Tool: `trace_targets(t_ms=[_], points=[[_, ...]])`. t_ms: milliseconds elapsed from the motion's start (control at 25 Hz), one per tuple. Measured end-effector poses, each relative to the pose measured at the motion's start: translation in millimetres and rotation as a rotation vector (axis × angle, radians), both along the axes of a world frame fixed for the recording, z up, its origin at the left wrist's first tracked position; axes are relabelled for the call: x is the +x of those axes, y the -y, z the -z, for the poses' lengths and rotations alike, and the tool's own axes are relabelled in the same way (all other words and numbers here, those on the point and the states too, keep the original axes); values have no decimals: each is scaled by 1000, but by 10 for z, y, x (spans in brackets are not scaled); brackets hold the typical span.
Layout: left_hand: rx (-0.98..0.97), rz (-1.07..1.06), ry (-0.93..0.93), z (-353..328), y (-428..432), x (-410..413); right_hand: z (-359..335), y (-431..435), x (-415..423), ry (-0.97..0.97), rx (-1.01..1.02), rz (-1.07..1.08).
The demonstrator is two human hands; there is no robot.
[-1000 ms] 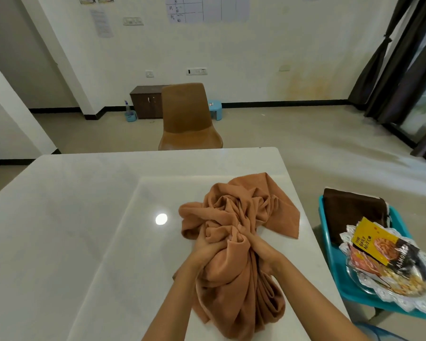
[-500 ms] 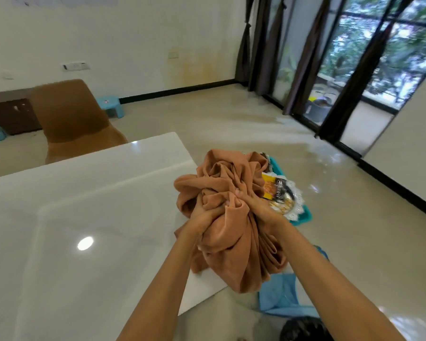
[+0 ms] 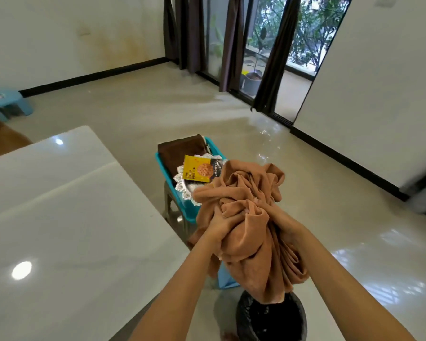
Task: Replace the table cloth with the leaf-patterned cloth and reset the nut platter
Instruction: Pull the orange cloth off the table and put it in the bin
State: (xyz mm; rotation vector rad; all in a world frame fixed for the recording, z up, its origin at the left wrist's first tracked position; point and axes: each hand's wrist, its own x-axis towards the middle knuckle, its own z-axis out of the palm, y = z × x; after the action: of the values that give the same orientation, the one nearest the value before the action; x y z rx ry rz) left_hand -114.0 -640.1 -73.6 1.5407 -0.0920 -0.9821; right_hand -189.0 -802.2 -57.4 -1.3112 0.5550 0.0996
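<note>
grip: left hand (image 3: pixel 222 227) and right hand (image 3: pixel 290 232) both fisted into the orange cloth (image 3: pixel 244 193), mid-frame
cloth: off the table (image 3: pixel 71 217), tail hanging straight down
below: black-lined bin (image 3: pixel 272 319) right under that tail, bottom centre

- The orange cloth (image 3: pixel 246 217), which lay bunched on the table (image 3: pixel 71 217) a second ago, is now clear of it and held in the air past the table's right edge.
- The left hand (image 3: pixel 219 226) and right hand (image 3: pixel 285 230) have moved with it, from over the tabletop to over the floor.
- Its loose lower end now hangs over a black-lined bin (image 3: pixel 273 318) that has come into view.
- The yellow nut packet (image 3: pixel 198 168) on the platter (image 3: pixel 182 183), half hidden behind the bundle half a second ago, now shows beyond it.
- The view has swung right: the chair (image 3: pixel 0 136) is almost out of frame.
</note>
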Motion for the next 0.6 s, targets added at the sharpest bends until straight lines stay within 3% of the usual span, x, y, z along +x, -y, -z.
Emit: trace_targets(t_ms=[120, 600], points=[[39, 78, 39, 375, 366, -62, 366, 315, -163, -96, -1, 50], [212, -22, -347, 1998, 1104, -143, 2180, 961, 14, -355, -83, -42]])
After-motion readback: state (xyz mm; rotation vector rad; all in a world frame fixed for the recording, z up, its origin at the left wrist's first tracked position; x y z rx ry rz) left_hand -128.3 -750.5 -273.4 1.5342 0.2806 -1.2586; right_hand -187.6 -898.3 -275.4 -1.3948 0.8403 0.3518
